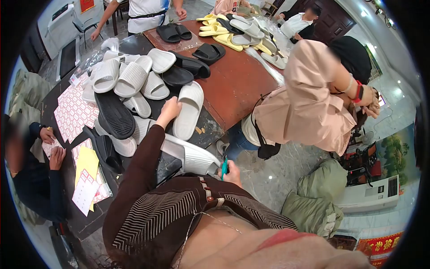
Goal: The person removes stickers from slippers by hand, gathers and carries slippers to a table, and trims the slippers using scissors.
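My left hand [170, 110] reaches across the dark table, its fingers closed on the edge of a light grey slide slipper [189, 112]. Close to my body, my right hand [232, 174] is wrapped round a small teal tool [225, 166]; its working end is too small to make out. Another light grey slipper [201, 158] lies right beside that tool, at the table edge. Left of my forearm, a black slipper [115, 114] shows its ribbed sole on top of other slippers. A heap of grey slippers [134, 78] rises beyond my left hand.
Yellow, black and grey slippers [233, 33] are piled on the reddish-brown table [239, 83]. Printed label sheets [76, 112] and a yellow sheet [86, 163] lie at left. One person [33, 170] sits there; another in pink [304, 103] stands at right. Green sacks [316, 193] rest on the floor.
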A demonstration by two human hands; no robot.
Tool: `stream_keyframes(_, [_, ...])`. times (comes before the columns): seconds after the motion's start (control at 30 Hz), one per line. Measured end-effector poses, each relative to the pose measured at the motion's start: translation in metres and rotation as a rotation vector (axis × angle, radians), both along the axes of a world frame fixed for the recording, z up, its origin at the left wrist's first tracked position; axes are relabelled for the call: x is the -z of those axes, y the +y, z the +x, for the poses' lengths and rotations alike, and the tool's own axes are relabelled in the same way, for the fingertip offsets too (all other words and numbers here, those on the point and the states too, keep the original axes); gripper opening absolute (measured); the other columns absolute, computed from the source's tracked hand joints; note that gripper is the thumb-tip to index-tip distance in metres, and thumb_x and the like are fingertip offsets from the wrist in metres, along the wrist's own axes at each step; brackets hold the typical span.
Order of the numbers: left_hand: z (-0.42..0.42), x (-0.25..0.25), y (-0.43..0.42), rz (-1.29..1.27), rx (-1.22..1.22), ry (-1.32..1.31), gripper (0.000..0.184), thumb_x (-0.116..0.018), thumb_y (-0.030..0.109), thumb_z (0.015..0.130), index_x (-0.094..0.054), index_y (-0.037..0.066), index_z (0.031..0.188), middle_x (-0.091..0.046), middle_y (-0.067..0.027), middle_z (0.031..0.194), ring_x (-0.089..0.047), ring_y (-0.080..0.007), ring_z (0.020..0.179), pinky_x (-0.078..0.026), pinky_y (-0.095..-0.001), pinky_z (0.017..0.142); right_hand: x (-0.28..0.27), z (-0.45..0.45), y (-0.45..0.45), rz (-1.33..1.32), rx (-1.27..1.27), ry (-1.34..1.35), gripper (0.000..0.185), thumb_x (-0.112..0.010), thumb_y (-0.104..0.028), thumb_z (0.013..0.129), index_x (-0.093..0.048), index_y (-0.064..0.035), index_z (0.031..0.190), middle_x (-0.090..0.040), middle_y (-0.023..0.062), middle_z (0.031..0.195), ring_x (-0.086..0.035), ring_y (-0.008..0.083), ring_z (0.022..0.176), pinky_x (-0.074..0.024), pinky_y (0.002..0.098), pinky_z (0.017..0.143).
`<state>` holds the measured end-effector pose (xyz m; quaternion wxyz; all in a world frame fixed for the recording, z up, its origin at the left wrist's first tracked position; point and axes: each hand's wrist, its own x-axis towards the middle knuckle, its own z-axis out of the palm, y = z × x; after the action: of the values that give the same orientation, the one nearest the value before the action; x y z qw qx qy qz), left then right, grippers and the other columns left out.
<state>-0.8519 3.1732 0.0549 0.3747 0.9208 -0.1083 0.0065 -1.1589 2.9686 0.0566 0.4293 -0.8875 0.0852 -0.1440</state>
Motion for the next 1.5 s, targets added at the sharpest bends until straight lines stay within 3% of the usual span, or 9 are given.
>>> stream_keyframes(0.2, [-0.033, -0.034, 0.027, -0.399, -0.189, -0.123, 0.023, -0.050, 0.019, 0.074, -0.049, -0.003, 0.081, -0.056, -0.0241, 0.080, -0.053, -0.0415, 0.078, -0.043, -0.0439, 0.066, -0.025, -0.004, -0.007, 0.022, -0.036, 0.044, 0.027, -0.065, -0.010, 0.065, -0.052, -0.0019, 0.087, -0.050, -0.0005, 0.060, -0.045, 0.0061, 0.054, -0.0397, 0.0237, 0.051])
stream_keyframes(0.27, [-0.031, -0.035, 0.036, -0.452, -0.249, -0.144, 0.022, -0.053, 0.018, 0.073, -0.049, -0.002, 0.080, -0.057, -0.0210, 0.077, -0.056, -0.0351, 0.072, -0.043, -0.0397, 0.063, -0.023, -0.007, -0.011, 0.143, 0.020, 0.101, 0.026, -0.064, -0.009, 0.067, -0.051, -0.0028, 0.088, -0.050, -0.0009, 0.063, -0.043, 0.0066, 0.055, -0.0374, 0.0233, 0.050])
stream_keyframes(0.37, [-0.050, -0.057, 0.044, -0.609, -0.286, -0.037, 0.021, -0.055, 0.014, 0.071, -0.052, -0.003, 0.083, -0.059, -0.0143, 0.076, -0.056, -0.0269, 0.068, -0.044, -0.0376, 0.062, -0.020, -0.013, -0.018, 0.291, 0.071, 0.129, 0.025, -0.061, -0.008, 0.068, -0.051, -0.0034, 0.089, -0.049, -0.0010, 0.065, -0.043, 0.0069, 0.055, -0.0368, 0.0232, 0.050])
stream_keyframes(0.47, [-0.067, -0.056, 0.044, -0.985, -0.266, 0.193, 0.025, -0.057, 0.009, 0.071, -0.054, -0.003, 0.092, -0.057, -0.0045, 0.073, -0.051, -0.0135, 0.062, -0.042, -0.0283, 0.052, -0.016, -0.015, -0.032, 0.414, 0.130, 0.113, 0.024, -0.061, -0.008, 0.068, -0.050, -0.0031, 0.089, -0.049, -0.0003, 0.066, -0.045, 0.0080, 0.054, -0.0375, 0.0234, 0.050])
stream_keyframes(0.6, [-0.096, -0.049, 0.051, -1.118, -0.127, 0.578, 0.039, -0.060, 0.007, 0.066, -0.049, -0.006, 0.102, -0.057, -0.0056, 0.079, -0.054, -0.0129, 0.068, -0.044, -0.0258, 0.057, -0.020, -0.033, -0.059, 0.524, 0.230, 0.051, 0.024, -0.060, -0.008, 0.068, -0.050, -0.0014, 0.089, -0.050, 0.0015, 0.067, -0.047, 0.0099, 0.053, -0.0393, 0.0237, 0.049])
stream_keyframes(0.73, [-0.118, -0.049, 0.051, -1.214, 0.040, 0.466, 0.039, -0.059, 0.004, 0.067, -0.048, -0.005, 0.103, -0.058, -0.0063, 0.081, -0.053, -0.0089, 0.069, -0.042, -0.0215, 0.056, -0.029, -0.045, -0.075, 0.595, 0.315, -0.020, 0.022, -0.058, -0.006, 0.067, -0.049, -0.0008, 0.087, -0.049, 0.0020, 0.067, -0.047, 0.0103, 0.052, -0.0385, 0.0232, 0.047])
stream_keyframes(1.0, [-0.134, -0.050, 0.052, -1.115, -0.056, 0.048, 0.043, -0.057, 0.001, 0.070, -0.042, -0.007, 0.109, -0.057, -0.0076, 0.091, -0.055, -0.0111, 0.079, -0.045, -0.0233, 0.069, -0.054, -0.026, -0.035, 0.893, 0.243, -0.023, 0.016, -0.056, -0.005, 0.065, -0.047, -0.0031, 0.078, -0.046, 0.0023, 0.063, -0.043, 0.0110, 0.047, -0.0352, 0.0246, 0.044])
stream_keyframes(1.4, [-0.159, -0.058, 0.069, -1.184, -0.187, 0.006, 0.050, -0.057, -0.002, 0.074, -0.034, -0.006, 0.118, -0.054, -0.0066, 0.103, -0.053, -0.0092, 0.088, -0.044, -0.0206, 0.077, -0.049, 0.007, -0.018, 0.925, 0.060, 0.217, 0.010, -0.057, -0.006, 0.067, -0.049, -0.0022, 0.073, -0.047, 0.0022, 0.059, -0.044, 0.0116, 0.048, -0.0350, 0.0252, 0.047])
stream_keyframes(1.5, [-0.157, -0.055, 0.067, -1.110, -0.099, 0.017, 0.052, -0.057, -0.001, 0.073, -0.032, -0.007, 0.119, -0.054, -0.0096, 0.105, -0.054, -0.0111, 0.091, -0.044, -0.0225, 0.079, -0.053, 0.003, -0.025, 0.906, 0.067, 0.235, 0.010, -0.057, -0.007, 0.067, -0.049, -0.0024, 0.072, -0.047, 0.0026, 0.058, -0.044, 0.0121, 0.048, -0.0349, 0.0255, 0.047])
